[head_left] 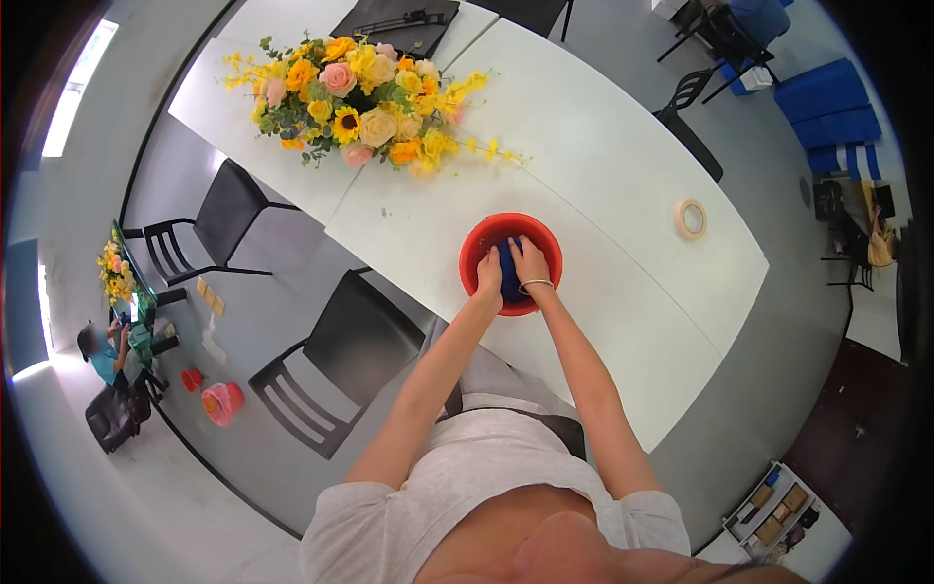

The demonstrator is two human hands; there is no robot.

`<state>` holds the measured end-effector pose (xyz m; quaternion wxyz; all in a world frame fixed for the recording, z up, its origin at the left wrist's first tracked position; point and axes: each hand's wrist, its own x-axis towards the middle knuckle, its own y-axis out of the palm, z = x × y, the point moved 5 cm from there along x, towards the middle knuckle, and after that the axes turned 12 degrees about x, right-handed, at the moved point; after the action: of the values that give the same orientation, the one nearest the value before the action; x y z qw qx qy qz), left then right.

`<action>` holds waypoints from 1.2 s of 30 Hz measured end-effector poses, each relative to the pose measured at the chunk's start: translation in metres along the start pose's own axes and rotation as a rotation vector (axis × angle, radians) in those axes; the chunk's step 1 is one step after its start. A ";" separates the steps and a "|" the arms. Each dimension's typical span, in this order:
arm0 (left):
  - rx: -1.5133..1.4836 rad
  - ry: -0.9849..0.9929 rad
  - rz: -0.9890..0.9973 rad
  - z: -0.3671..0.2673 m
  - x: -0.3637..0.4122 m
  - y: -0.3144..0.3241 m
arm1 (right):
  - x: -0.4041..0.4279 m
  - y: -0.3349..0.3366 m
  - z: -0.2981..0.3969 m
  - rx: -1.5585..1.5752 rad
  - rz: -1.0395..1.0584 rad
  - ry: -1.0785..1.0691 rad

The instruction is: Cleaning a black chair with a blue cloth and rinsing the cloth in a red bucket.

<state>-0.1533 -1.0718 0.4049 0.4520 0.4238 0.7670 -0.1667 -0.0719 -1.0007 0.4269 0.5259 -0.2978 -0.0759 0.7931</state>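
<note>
A round red plastic basin stands on the white table right in front of me. Both of my hands are inside it, on either side of a dark blue cloth. My left hand presses against the cloth's left side. From the right, my right hand grips the cloth, its fingertips on top; a bracelet circles that wrist. The basin's bottom is mostly hidden by the hands and cloth.
A large arrangement of artificial flowers lies on the table's far left part. A roll of masking tape is at the right. Black chairs stand along the left edge. Another person sits far left at a glass table.
</note>
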 end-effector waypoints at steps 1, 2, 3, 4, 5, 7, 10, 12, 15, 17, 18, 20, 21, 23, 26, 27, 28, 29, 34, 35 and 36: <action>-0.003 0.000 -0.002 0.004 0.006 -0.003 | 0.007 0.005 -0.012 -0.045 0.029 -0.036; 0.009 -0.011 -0.050 0.010 0.012 -0.010 | 0.011 0.006 -0.022 -0.046 0.036 -0.037; 0.026 -0.024 -0.093 0.013 0.015 -0.014 | 0.013 0.002 -0.021 -0.065 0.048 -0.122; 0.026 -0.025 -0.094 0.017 0.018 -0.018 | 0.012 0.001 -0.018 -0.084 0.060 -0.207; 0.034 -0.015 -0.086 0.019 0.020 -0.023 | 0.008 0.000 -0.021 -0.083 0.061 -0.206; 0.039 -0.008 -0.083 0.021 0.020 -0.026 | -0.014 -0.008 0.010 -0.299 0.067 -0.374; 0.086 0.142 -0.112 0.014 0.013 -0.018 | -0.003 0.000 -0.001 -0.545 0.170 -0.209; 0.120 0.223 -0.183 0.010 0.009 -0.015 | 0.003 0.006 -0.007 -0.566 0.220 -0.112; 0.069 0.175 -0.047 0.006 0.011 -0.015 | 0.009 0.010 -0.016 -0.393 0.232 -0.121; 0.002 0.133 -0.041 0.003 0.016 -0.022 | 0.012 0.006 -0.016 -0.201 0.199 -0.233; -0.069 0.081 -0.045 0.007 0.019 -0.032 | 0.007 0.008 -0.011 0.077 0.275 -0.171; -0.049 0.026 0.024 -0.002 0.001 -0.018 | -0.005 -0.015 -0.014 0.343 0.316 -0.079; -0.023 -0.021 0.090 -0.006 -0.010 -0.010 | -0.014 -0.028 -0.015 0.556 0.335 0.031; -0.007 0.069 0.137 -0.009 -0.014 -0.020 | -0.026 -0.032 -0.003 0.766 0.380 0.141; 0.005 0.196 0.205 -0.019 -0.033 -0.016 | -0.041 -0.049 0.013 1.073 0.305 0.191; -0.005 0.242 0.222 -0.028 -0.044 -0.008 | -0.044 -0.056 0.011 1.070 0.294 0.191; -0.008 0.240 0.218 -0.031 -0.050 -0.007 | -0.045 -0.058 0.010 1.100 0.272 0.185; -0.016 0.267 0.218 -0.035 -0.057 -0.006 | -0.045 -0.060 0.009 1.131 0.249 0.178; -0.031 0.297 0.213 -0.046 -0.074 -0.011 | -0.050 -0.058 0.013 1.172 0.164 0.155; -0.026 0.304 0.223 -0.049 -0.077 -0.011 | -0.050 -0.059 0.012 1.172 0.136 0.146; -0.021 0.312 0.231 -0.050 -0.079 -0.012 | -0.050 -0.060 0.011 1.173 0.138 0.148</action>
<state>-0.1724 -1.0860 0.4960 0.3481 0.5250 0.7757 -0.0376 -0.0174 -1.0165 0.4812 0.5538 -0.0163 0.4313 0.7120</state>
